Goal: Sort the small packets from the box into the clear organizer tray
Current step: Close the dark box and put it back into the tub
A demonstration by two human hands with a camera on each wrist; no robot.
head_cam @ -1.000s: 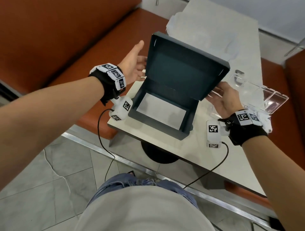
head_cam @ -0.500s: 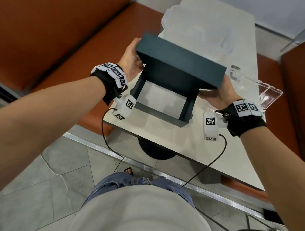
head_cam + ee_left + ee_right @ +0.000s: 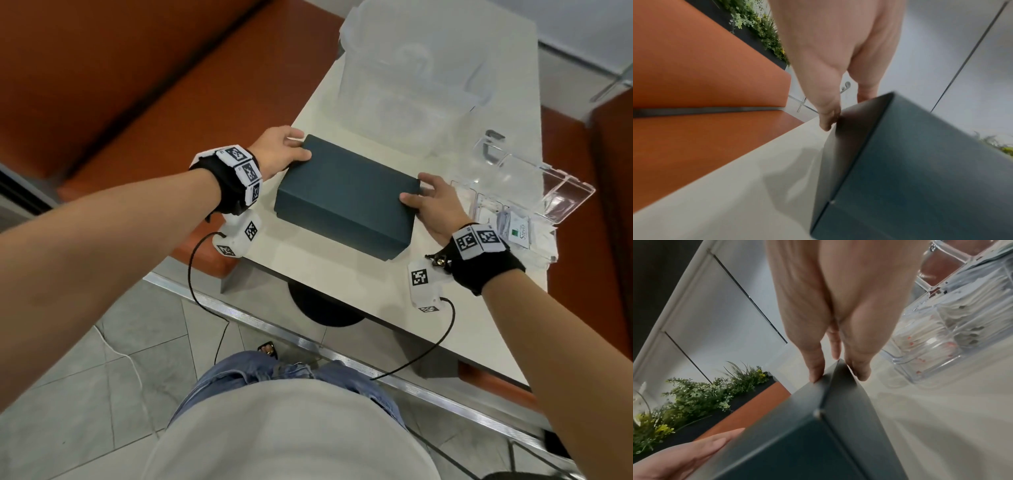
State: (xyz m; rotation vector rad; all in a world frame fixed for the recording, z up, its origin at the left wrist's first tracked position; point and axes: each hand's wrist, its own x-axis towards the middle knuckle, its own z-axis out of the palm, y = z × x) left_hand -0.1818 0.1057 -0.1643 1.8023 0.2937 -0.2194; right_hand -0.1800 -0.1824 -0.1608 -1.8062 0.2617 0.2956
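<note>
The dark teal box lies with its lid down on the white table. My left hand is at its far left corner, thumb on the lid; in the right wrist view its fingers lie straight along the side. My right hand pinches the box's right corner, thumb on top, fingers down the side. The clear organizer tray stands just right of that hand, lid up, with small white packets in its near compartments. The box's inside is hidden.
A frosted plastic cover lies on the far part of the table. Orange bench seats flank the table on the left and right. The table's near edge runs just below the box, with grey floor tiles beneath.
The box lid, upright a second ago, has swung down onto the box. Both hands came in from the lid's sides and now rest on the box's corners.
</note>
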